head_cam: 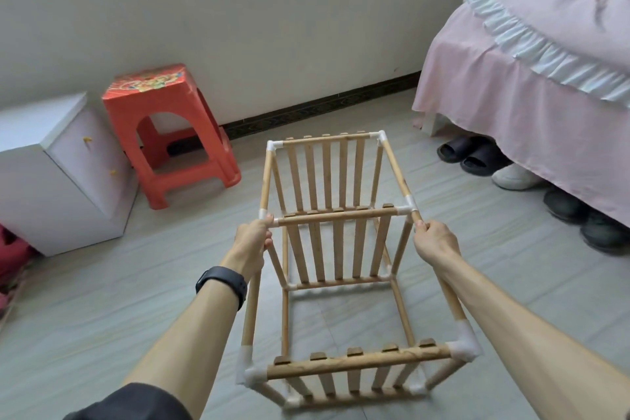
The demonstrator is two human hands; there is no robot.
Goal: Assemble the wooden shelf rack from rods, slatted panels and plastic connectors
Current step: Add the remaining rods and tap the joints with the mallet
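Observation:
The wooden shelf rack [335,215] lies on its side on the grey tiled floor, built from rods, three slatted panels and white plastic connectors [465,346]. My left hand [254,242] grips the upper left rod just below the middle connector. My right hand [434,240] grips the upper right rod beside the middle connector on that side. Both arms reach forward over the near slatted panel [354,363]. The far panel [325,174] and the middle panel [337,249] stand upright between the rods.
A red plastic stool [170,133] stands by the wall at the left, next to a white cabinet [51,177]. A bed with a pink cover [531,78] fills the right, with several shoes [477,155] under its edge. Red items lie at the far left edge.

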